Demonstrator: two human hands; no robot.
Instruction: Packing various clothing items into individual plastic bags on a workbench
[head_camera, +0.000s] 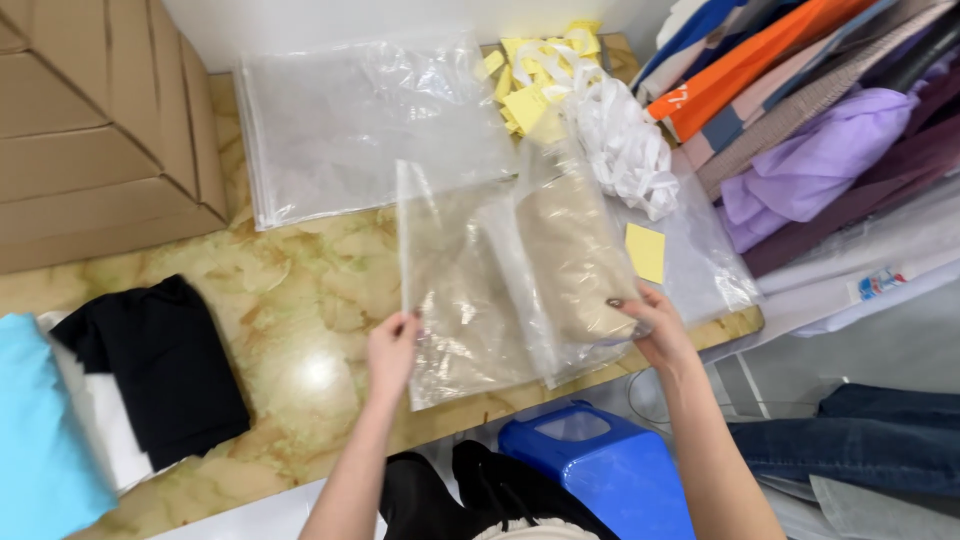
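Note:
My left hand (392, 350) pinches the near left edge of a clear plastic bag (455, 290) that lies on the marble-patterned table (290, 290). My right hand (650, 325) grips the near end of a folded beige garment (575, 255) that sits partly inside the bag's right side. A small yellow paper slip (646, 252) lies just right of the garment, on more clear plastic.
A stack of clear bags (350, 125) lies farther back. Yellow slips (530, 80) and white strips (625, 145) are piled at the back right. Colourful folded clothes (800, 110) fill the right. Black, white and light blue garments (120, 390) lie left, by cardboard boxes (90, 120). A blue stool (600, 465) stands below.

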